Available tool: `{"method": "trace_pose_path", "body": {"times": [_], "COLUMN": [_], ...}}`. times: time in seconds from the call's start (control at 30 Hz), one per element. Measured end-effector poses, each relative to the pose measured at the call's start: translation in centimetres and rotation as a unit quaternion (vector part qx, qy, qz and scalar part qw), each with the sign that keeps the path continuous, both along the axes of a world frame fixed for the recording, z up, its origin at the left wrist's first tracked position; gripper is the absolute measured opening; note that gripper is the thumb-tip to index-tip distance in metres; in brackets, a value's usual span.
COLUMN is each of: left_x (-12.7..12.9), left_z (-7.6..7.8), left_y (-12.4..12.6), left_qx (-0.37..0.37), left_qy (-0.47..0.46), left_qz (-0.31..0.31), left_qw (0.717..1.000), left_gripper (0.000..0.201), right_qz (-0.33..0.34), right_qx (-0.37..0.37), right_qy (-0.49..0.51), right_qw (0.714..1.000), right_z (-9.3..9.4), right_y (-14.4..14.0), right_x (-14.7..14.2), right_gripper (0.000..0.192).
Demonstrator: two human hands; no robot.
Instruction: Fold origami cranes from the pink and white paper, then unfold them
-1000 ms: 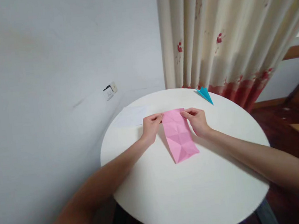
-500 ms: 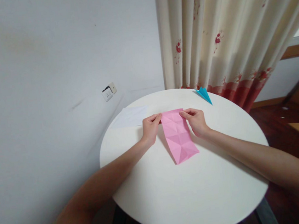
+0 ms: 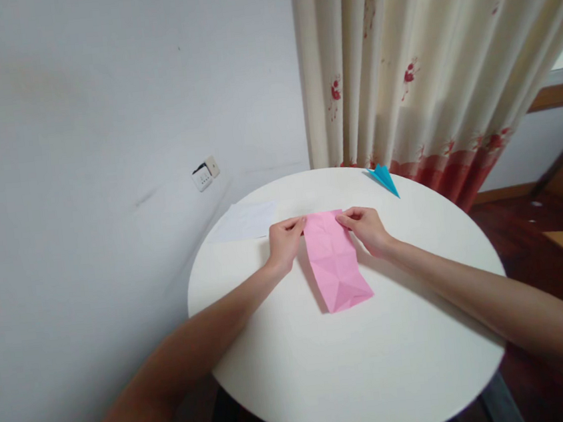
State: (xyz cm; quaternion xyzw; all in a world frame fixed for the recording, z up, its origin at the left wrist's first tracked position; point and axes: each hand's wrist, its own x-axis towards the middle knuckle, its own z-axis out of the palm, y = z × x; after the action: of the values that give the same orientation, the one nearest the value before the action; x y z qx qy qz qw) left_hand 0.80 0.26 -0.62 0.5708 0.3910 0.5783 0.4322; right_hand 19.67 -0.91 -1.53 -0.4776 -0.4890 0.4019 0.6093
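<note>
A creased sheet of pink paper point(image 3: 335, 259) slopes toward me over the white table, its far edge held between my two hands. My left hand point(image 3: 285, 241) pinches the far left corner between thumb and fingers. At the far right corner, my right hand point(image 3: 365, 228) grips the paper the same way. Fold lines cross the sheet, and its near edge is bent and uneven. Some fingertips are hidden behind the paper.
The round white table point(image 3: 359, 377) stands against a wall with a socket point(image 3: 202, 178). White paper point(image 3: 245, 221) lies at the back left. A folded blue paper piece point(image 3: 383, 180) rests near the far right edge, before a flowered curtain point(image 3: 398, 78).
Both hands have lowered the far edge of the pink paper slightly toward me. My right hand has shifted a little left, and the sheet's near end has moved slightly left.
</note>
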Motion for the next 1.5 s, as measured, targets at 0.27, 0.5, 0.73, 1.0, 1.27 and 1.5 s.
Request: {"method": "trace_pose_path", "body": {"times": [0.27,0.5,0.73,1.0,1.27,1.5], "left_x": [0.6,1.2,1.1,1.2,1.1,1.0], "left_z": [0.3,-0.1,0.1,-0.1,0.0,0.0], "left_y": [-0.8,-1.5,-1.6,-1.3,-1.2,-1.1], "left_qx": [0.076,0.167,0.170,0.136,0.118,0.081], "left_qy": [0.127,0.209,0.224,0.206,0.199,0.162], "left_qz": [-0.015,-0.040,-0.026,-0.018,-0.046,-0.063], "left_qw": [0.989,0.963,0.959,0.969,0.972,0.981], "left_gripper": [0.026,0.020,0.014,0.013,0.022,0.021], "right_qz": [-0.079,0.025,0.019,0.045,0.057,0.046], "right_qx": [0.212,0.216,0.198,0.179,0.161,0.184], "right_qy": [-0.350,-0.484,-0.492,-0.468,-0.480,-0.485], "right_qw": [0.909,0.848,0.848,0.864,0.861,0.854], "right_z": [3.3,4.3,4.0,3.3,3.3,3.4], "right_y": [-0.8,-2.5,-2.8,-2.5,-2.4,-2.5], "right_x": [1.4,-0.3,-0.7,-0.4,0.0,-0.1], "right_gripper": [0.021,0.014,0.017,0.018,0.018,0.016]}}
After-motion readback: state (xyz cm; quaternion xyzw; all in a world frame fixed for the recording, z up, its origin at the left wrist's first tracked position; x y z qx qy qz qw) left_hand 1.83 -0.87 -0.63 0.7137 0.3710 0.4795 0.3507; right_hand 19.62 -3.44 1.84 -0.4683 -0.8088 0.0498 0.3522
